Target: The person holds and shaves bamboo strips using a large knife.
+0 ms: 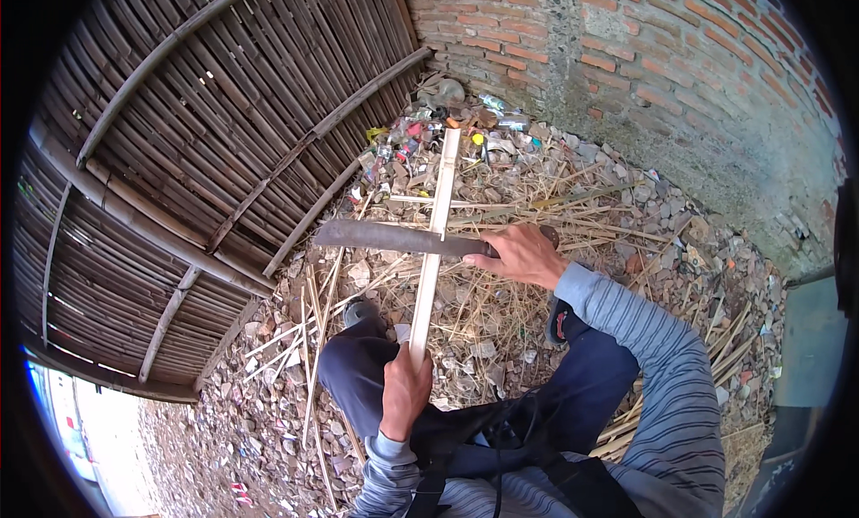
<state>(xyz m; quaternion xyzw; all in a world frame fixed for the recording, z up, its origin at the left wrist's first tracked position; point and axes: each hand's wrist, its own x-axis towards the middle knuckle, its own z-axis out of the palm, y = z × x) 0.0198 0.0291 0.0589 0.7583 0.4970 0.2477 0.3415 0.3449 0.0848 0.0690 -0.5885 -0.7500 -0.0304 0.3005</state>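
Observation:
My left hand (405,393) is closed around the lower end of a pale bamboo strip (428,294), which points up and away from me. A machete (380,237) with a long dark blade lies crosswise over the strip near its middle, its tip to the left. The fingers of my right hand (523,257) are wrapped around the machete's handle, to the right of the strip. Blade and strip meet at the crossing; how far the edge has gone into the bamboo I cannot tell.
Cut bamboo slivers (591,232) and stones cover the ground around my bent knees. Mixed litter (420,147) is heaped in the far corner. A bamboo slat wall (242,115) leans in on the left, and a brick wall (671,71) rises at the far right.

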